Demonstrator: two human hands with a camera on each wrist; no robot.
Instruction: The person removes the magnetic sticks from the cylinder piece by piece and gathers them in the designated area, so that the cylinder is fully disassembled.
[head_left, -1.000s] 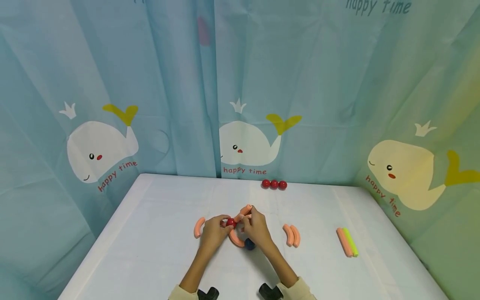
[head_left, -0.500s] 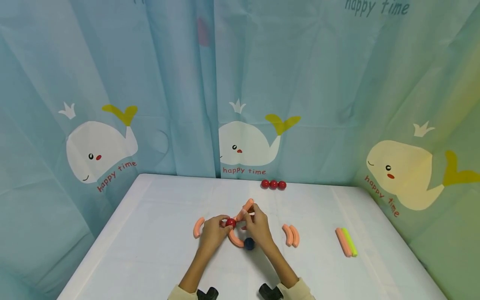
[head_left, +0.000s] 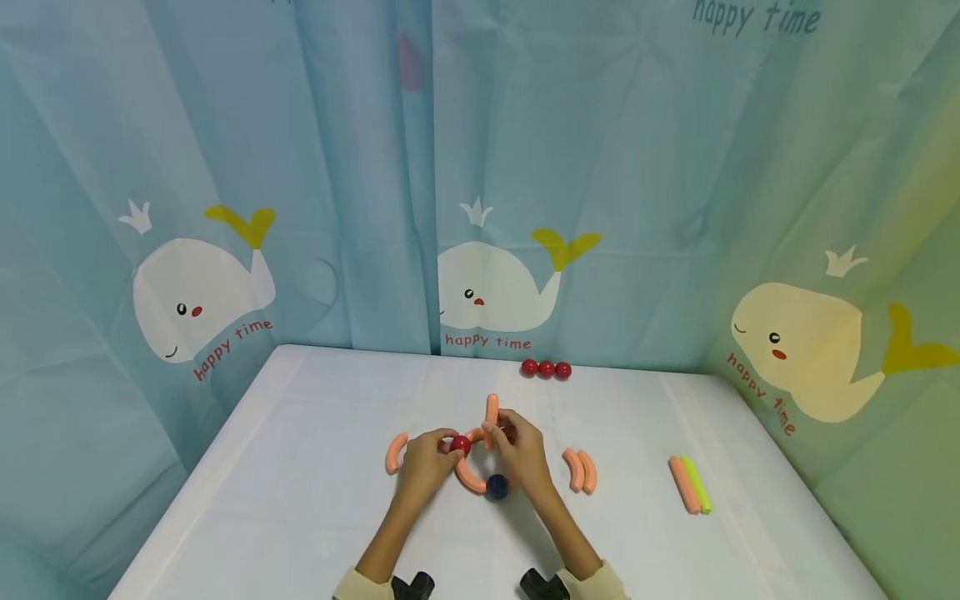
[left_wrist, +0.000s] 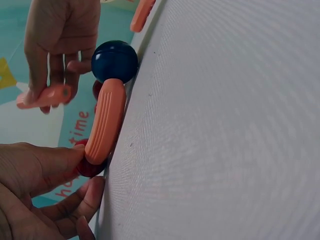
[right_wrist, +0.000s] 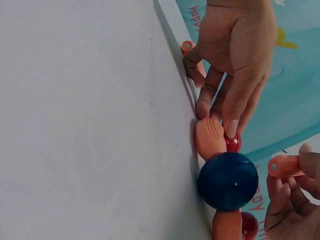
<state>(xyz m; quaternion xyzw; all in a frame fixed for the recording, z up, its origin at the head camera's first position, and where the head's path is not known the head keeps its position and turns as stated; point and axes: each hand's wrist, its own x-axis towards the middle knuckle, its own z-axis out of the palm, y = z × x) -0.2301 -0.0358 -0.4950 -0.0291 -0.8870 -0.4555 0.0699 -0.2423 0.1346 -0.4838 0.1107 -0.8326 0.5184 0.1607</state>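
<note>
In the head view, my left hand (head_left: 426, 467) pinches a glossy red ball (head_left: 461, 446) between thumb and fingers. A curved orange rod (head_left: 470, 478) joins that ball to a dark blue ball (head_left: 497, 487) nearer me. Another curved orange rod (head_left: 475, 434) runs from the red ball's far side. My right hand (head_left: 522, 450) holds a loose orange rod (head_left: 492, 408), raised apart from the blue ball in the left wrist view. A metal disc shows in this rod's end (right_wrist: 274, 166) in the right wrist view. There, a second red ball (right_wrist: 249, 225) appears beyond the blue one, partly hidden.
One curved orange rod (head_left: 396, 454) lies left of my left hand. Two more curved rods (head_left: 581, 471) lie to the right. Farther right are a straight orange rod (head_left: 683, 485) and a green rod (head_left: 697, 485). Three red balls (head_left: 546, 369) line the table's back edge.
My right hand has turned the orange rod from leaning rightward to nearly straight away from me, shifting slightly right. My left hand keeps its pinch on the red ball.
</note>
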